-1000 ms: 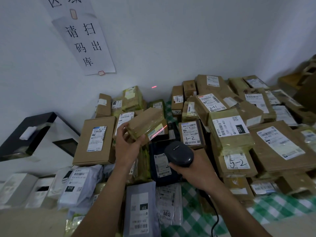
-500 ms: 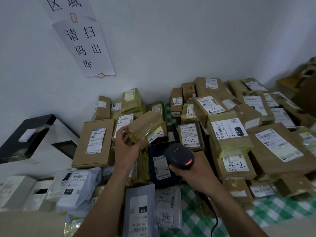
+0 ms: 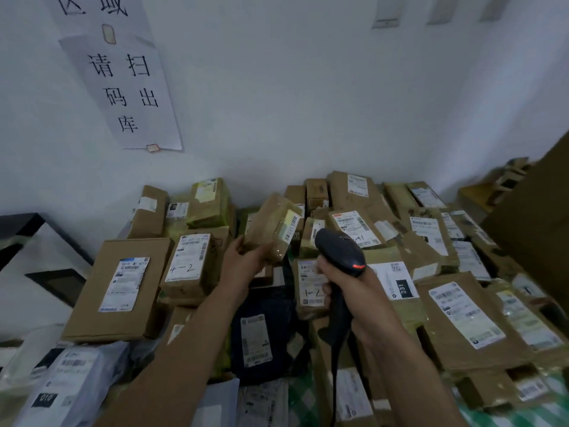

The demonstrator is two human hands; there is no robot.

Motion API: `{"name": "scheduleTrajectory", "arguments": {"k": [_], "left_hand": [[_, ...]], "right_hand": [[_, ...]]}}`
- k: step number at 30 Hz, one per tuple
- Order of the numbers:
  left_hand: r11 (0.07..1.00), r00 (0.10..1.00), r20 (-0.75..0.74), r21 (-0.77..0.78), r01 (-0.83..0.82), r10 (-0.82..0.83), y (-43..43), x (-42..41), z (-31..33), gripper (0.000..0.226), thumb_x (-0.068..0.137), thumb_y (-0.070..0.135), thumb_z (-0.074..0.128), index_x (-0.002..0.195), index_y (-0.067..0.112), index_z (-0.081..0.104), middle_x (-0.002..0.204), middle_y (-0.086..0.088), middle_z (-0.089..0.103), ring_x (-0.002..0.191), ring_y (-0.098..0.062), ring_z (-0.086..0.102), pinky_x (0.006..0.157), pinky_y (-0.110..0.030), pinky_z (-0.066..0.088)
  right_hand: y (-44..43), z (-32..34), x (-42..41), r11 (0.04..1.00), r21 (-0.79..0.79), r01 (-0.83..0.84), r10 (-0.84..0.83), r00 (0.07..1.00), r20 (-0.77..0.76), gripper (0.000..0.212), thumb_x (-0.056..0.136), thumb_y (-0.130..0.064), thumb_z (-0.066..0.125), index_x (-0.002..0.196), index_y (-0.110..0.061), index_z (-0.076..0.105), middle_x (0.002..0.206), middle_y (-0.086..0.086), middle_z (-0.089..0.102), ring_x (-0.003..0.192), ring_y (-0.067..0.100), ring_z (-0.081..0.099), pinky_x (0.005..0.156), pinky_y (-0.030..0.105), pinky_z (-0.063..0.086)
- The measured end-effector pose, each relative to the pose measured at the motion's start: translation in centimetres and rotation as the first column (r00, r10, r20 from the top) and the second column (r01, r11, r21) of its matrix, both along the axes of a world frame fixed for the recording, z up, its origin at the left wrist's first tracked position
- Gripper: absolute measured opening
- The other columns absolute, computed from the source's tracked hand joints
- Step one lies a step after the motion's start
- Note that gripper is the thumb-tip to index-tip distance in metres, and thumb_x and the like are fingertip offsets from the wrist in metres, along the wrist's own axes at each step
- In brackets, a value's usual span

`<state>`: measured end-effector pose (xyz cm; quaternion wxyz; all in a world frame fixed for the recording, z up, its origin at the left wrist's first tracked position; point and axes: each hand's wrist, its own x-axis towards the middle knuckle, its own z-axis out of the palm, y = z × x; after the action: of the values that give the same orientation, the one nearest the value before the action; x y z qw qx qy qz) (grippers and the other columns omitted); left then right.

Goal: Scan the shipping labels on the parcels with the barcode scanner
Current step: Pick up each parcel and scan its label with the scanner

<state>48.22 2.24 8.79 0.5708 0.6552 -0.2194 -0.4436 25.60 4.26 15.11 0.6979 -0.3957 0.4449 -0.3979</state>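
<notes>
My left hand (image 3: 246, 261) grips a small brown taped parcel (image 3: 271, 226) from below and holds it raised above the pile, its white barcode label (image 3: 292, 227) on the right end. My right hand (image 3: 348, 291) grips the handle of a black barcode scanner (image 3: 340, 252). The scanner's head sits just right of the parcel's label, with a red light showing on its back. Its cable (image 3: 334, 392) hangs down toward me.
Brown cartons and grey mailer bags with shipping labels cover the green checked table, among them a flat box (image 3: 120, 288), a box marked 4-2 (image 3: 192, 263) and a dark blue bag (image 3: 261, 331). A paper sign (image 3: 123, 78) hangs on the white wall. A large brown box (image 3: 535, 217) stands at right.
My left hand lifted the small parcel higher and toward the back. The right hand raised the scanner close to its label. The red scan line on the label is gone.
</notes>
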Motion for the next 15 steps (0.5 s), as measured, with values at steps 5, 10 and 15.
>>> {"name": "scheduleTrajectory", "arguments": {"k": [5,10,15], "left_hand": [[0.998,0.996,-0.082,0.042,0.038,-0.034,-8.5,-0.4,-0.8,0.028,0.092,0.016,0.073,0.119,0.008,0.067,0.102,-0.003,0.074,0.087,-0.013,0.075,0.068,-0.024,0.060],[0.994,0.975,-0.206,0.049,0.097,-0.085,-16.6,-0.7,-2.1,0.031,0.093,0.025,0.075,0.119,0.018,0.060,0.101,0.002,0.068,0.094,-0.012,0.068,0.076,-0.024,0.057],[0.985,0.976,-0.186,0.114,0.132,-0.109,-22.4,-0.4,-4.9,0.063,0.075,0.047,0.083,0.126,0.017,0.063,0.115,-0.002,0.070,0.101,-0.020,0.069,0.084,-0.036,0.059]], "right_hand": [[-5.8,1.4,1.5,1.000,0.017,0.025,-0.025,1.000,-0.003,0.014,0.088,-0.023,0.080,0.092,-0.012,0.072,0.068,0.009,0.054,0.060,0.020,0.052,0.062,0.036,0.044],[-12.1,1.4,3.9,0.996,0.014,0.086,-0.084,0.992,-0.099,0.022,0.091,-0.024,0.079,0.107,-0.010,0.073,0.073,0.006,0.062,0.062,0.018,0.057,0.060,0.033,0.047],[-16.9,-0.2,5.0,0.996,-0.004,0.091,-0.090,0.970,-0.227,0.020,0.089,-0.028,0.081,0.101,-0.013,0.072,0.068,0.004,0.061,0.058,0.015,0.057,0.057,0.031,0.048]]}}
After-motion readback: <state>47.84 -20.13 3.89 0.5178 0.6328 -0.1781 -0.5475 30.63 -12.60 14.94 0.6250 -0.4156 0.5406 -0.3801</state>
